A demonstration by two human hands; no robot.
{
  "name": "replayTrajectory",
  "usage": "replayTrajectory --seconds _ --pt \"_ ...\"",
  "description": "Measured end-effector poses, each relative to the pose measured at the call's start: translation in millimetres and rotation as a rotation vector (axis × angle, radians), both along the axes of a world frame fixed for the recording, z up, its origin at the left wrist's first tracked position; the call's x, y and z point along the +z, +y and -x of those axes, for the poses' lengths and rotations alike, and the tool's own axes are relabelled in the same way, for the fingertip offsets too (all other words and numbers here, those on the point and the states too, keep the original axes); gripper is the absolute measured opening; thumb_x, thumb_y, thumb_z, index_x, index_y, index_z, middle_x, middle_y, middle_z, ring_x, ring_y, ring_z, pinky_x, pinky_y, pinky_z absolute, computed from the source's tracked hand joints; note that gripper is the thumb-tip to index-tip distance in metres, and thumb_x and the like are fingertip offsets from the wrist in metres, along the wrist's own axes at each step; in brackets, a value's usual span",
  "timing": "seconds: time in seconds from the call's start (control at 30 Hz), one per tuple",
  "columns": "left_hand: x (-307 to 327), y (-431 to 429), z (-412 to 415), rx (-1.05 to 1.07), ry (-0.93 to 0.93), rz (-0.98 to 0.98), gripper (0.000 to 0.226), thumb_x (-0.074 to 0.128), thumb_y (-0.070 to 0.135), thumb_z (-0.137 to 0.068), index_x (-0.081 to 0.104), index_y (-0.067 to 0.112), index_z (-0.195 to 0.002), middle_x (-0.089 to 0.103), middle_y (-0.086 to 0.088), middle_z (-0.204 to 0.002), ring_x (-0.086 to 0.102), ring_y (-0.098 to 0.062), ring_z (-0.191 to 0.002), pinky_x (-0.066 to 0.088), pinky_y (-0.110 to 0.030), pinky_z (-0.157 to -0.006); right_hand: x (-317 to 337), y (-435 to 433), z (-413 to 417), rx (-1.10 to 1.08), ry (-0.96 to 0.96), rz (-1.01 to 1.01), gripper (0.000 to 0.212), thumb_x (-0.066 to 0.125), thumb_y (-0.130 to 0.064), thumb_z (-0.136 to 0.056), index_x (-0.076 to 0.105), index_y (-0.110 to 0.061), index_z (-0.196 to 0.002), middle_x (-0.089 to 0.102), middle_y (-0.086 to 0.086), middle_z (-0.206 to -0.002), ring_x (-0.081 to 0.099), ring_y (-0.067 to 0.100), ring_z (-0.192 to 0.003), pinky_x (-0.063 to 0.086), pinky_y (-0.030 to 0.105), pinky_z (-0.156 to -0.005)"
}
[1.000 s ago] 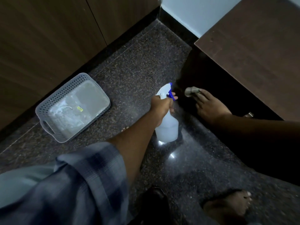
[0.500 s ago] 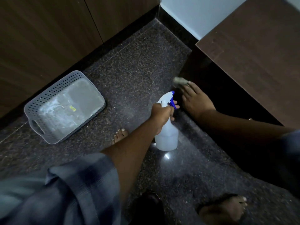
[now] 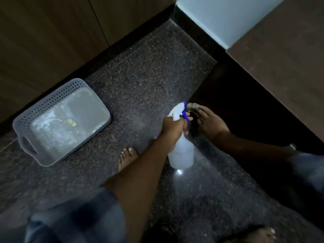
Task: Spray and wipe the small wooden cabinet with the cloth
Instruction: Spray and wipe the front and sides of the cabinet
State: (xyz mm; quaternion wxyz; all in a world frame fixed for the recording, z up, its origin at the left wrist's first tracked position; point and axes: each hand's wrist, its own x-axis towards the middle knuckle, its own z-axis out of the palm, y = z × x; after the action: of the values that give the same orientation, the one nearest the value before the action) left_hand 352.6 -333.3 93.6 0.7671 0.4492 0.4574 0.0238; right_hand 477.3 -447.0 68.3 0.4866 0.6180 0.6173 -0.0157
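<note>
The small wooden cabinet (image 3: 280, 55) stands at the right, its brown top lit and its front side in deep shadow. My left hand (image 3: 172, 128) grips the neck of a white spray bottle (image 3: 181, 153) with a blue trigger, its nozzle pointing towards the cabinet's dark front. My right hand (image 3: 209, 122) lies flat against the lower front of the cabinet and presses a greyish cloth (image 3: 192, 106), of which only a bunched end shows past the fingertips. The two hands are almost touching.
A grey perforated plastic basket (image 3: 26, 120) with clear plastic inside sits on the dark speckled floor at the left, against brown wooden doors. My bare feet (image 3: 127, 156) show below the left arm and at the bottom right. A pale wall meets the floor behind the cabinet.
My right hand with the cloth slid up along the cabinet's lower front, then came back beside the bottle's nozzle. My left hand kept hold of the bottle and stayed almost in place.
</note>
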Motion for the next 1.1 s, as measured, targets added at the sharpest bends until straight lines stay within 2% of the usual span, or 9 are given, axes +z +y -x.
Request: replayTrajectory --seconds 0.07,0.17,0.3,0.47,0.7,0.83,0.93,1.03,1.1 --pt "-6 1 -1 0.002 0.002 0.014 0.061 0.041 -0.017 -0.080 0.063 0.000 -0.135 0.075 -0.016 -0.117 0.060 -0.004 -0.045 0.046 -0.021 -0.043 36 -18 5 -0.038 0.009 -0.163 0.056 0.028 -0.031 -0.105 0.035 -0.004 -0.154 0.016 0.016 -0.165 0.006 0.033 -0.154 -0.010 0.051 -0.123" --pt "-16 3 -9 0.009 0.017 0.033 0.063 0.041 -0.015 -0.079 0.064 0.003 -0.135 0.075 -0.015 -0.118 0.060 -0.005 -0.047 0.045 -0.021 -0.043 85 -28 -8 -0.055 0.059 -0.591 0.054 0.021 -0.020 -0.104 0.046 0.006 -0.143 0.031 0.019 -0.160 0.023 0.033 -0.149 0.004 0.051 -0.125" --pt "-17 6 -15 0.029 0.029 0.029 0.061 0.042 -0.015 -0.079 0.065 0.002 -0.133 0.076 -0.015 -0.119 0.061 -0.006 -0.054 0.045 -0.021 -0.044 61 11 -9 -0.018 -0.055 -0.301 0.057 0.015 -0.024 -0.102 0.046 -0.004 -0.146 0.023 0.016 -0.164 0.016 0.032 -0.153 0.001 0.050 -0.125" --pt "-13 13 -17 0.022 0.094 0.032 0.055 0.046 -0.011 -0.078 0.071 0.004 -0.125 0.080 -0.010 -0.109 0.057 -0.013 -0.048 0.048 -0.027 -0.050 -13 46 -5 -0.067 0.043 0.028 0.059 0.028 -0.037 -0.106 0.019 -0.016 -0.160 0.015 0.007 -0.167 0.000 0.029 -0.155 -0.006 0.050 -0.124" --pt "-21 9 -10 0.074 0.038 0.003 0.062 0.043 -0.013 -0.083 0.064 0.009 -0.137 0.076 -0.013 -0.118 0.062 -0.007 -0.062 0.047 -0.022 -0.046 23 25 -14 -0.003 -0.117 -0.085 0.058 0.021 -0.035 -0.106 0.026 -0.009 -0.157 0.009 0.013 -0.167 -0.001 0.031 -0.155 -0.009 0.052 -0.123" --pt "-23 10 -8 0.070 0.024 0.001 0.064 0.042 -0.014 -0.083 0.063 0.012 -0.139 0.074 -0.013 -0.122 0.066 -0.005 -0.060 0.048 -0.022 -0.049 -15 43 -11 -0.030 -0.030 -0.078 0.055 0.028 -0.033 -0.106 0.031 -0.011 -0.156 0.012 0.018 -0.166 0.002 0.037 -0.154 -0.004 0.056 -0.122" --pt "-24 16 -6 0.076 0.013 -0.021 0.066 0.043 -0.014 -0.083 0.062 0.017 -0.139 0.076 -0.009 -0.120 0.074 -0.008 -0.082 0.049 -0.022 -0.050 -41 27 -11 -0.004 0.043 0.028 0.056 0.027 -0.031 -0.107 0.026 -0.009 -0.158 0.009 0.016 -0.167 -0.001 0.038 -0.154 -0.005 0.056 -0.122" --pt "-28 17 -4 0.071 0.034 -0.014 0.061 0.044 -0.014 -0.083 0.064 0.009 -0.137 0.077 -0.011 -0.116 0.067 -0.004 -0.062 0.047 -0.021 -0.047 -23 -8 0 -0.052 -0.004 0.098 0.057 0.026 -0.032 -0.106 0.023 -0.008 -0.158 0.008 0.015 -0.167 -0.005 0.036 -0.154 -0.012 0.055 -0.121" --pt "-31 17 -3 0.076 0.030 -0.016 0.060 0.044 -0.014 -0.084 0.065 0.006 -0.136 0.077 -0.012 -0.116 0.066 -0.003 -0.060 0.048 -0.020 -0.048 -7 -4 -6 -0.040 -0.047 -0.035 0.058 0.026 -0.032 -0.105 0.023 -0.005 -0.157 0.008 0.016 -0.167 -0.004 0.035 -0.155 -0.013 0.054 -0.121"
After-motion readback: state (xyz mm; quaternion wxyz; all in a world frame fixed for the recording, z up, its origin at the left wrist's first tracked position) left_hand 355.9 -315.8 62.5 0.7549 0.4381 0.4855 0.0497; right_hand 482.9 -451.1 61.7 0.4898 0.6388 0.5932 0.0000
